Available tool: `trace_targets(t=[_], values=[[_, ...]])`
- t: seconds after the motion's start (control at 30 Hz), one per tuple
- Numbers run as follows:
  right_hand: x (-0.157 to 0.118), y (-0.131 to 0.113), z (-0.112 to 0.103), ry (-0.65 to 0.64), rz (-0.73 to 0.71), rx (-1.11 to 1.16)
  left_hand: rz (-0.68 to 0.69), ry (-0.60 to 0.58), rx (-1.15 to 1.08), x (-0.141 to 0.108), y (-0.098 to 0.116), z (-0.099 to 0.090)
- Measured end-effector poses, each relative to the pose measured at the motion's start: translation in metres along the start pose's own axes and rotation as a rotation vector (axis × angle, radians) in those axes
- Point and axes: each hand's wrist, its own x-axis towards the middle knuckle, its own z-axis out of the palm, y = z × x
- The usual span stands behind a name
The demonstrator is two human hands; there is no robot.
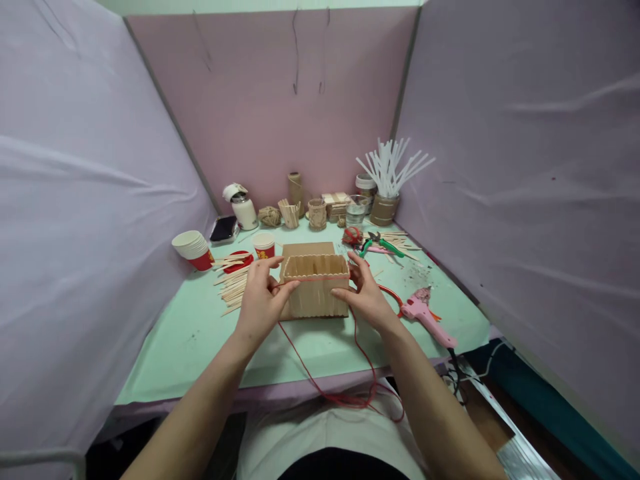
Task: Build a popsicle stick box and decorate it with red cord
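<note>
A small open-topped box made of wooden craft sticks (317,300) stands in front of me on the table. Red string (309,370) runs along its front just under the scalloped rim, and its loose ends hang over the table edge to my lap. At the box's left front corner, my left hand (263,297) is closed, thumb and fingers pinching the string. My right hand (367,293) grips the right side of the box, thumb on the front wall and fingers round the corner; whether string lies under those fingers is hidden.
A pink glue gun (427,320) lies at right, near green-handled pliers (383,245). Craft sticks (233,290) and paper cups (193,248) are at left. Along the back stand a white jar (245,212), twine (270,216) and a pot of white sticks (385,210). Fabric walls enclose the table.
</note>
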Motion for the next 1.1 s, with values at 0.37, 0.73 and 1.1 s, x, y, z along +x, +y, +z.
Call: trace_targets(t=[0.37, 0.73, 1.1], values=[[-0.003, -0.013, -0.011, -0.078, 0.172, 0.102, -0.382, -0.312, -0.320, 0.005, -0.002, -0.007], [-0.003, -0.006, -0.014, -0.110, 0.240, 0.096, -0.358, -0.450, -0.321, 0.009, -0.021, -0.005], [-0.002, -0.003, -0.016, -0.141, 0.219, 0.087, -0.343, -0.477, -0.309, 0.011, -0.019, -0.004]])
